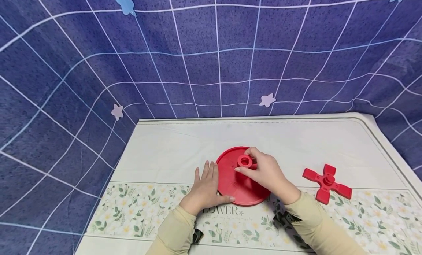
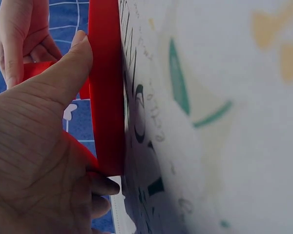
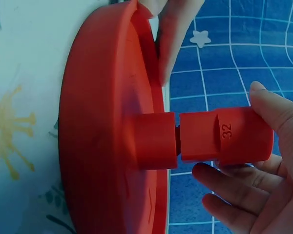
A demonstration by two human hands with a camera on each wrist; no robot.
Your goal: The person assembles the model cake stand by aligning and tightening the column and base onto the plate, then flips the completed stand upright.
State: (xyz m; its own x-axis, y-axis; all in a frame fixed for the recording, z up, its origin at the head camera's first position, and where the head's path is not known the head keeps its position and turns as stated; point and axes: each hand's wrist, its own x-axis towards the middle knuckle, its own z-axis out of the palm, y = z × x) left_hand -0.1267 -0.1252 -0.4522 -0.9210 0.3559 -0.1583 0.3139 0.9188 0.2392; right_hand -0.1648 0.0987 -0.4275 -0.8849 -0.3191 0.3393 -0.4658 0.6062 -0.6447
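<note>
A round red base [image 1: 227, 180] with a raised rim lies flat on the table, and a short post [image 3: 154, 141] rises from its middle. My left hand [image 1: 206, 191] touches the base's left side, fingers straight, with the thumb [image 2: 71, 68] over the near rim. Between thumb and fingers my right hand [image 1: 268, 170] holds a hollow red cylinder [image 3: 234, 135] marked "32". In the right wrist view the cylinder stands in line with the post, a narrow dark gap between them. Whether they are joined inside is hidden.
Right of the base lies a red four-armed cross piece [image 1: 328, 179] with a round hub. A white tablecloth [image 1: 184, 136] with a flower-printed band covers the table. Blue grid-patterned curtains [image 1: 197, 64] hang behind and along the sides.
</note>
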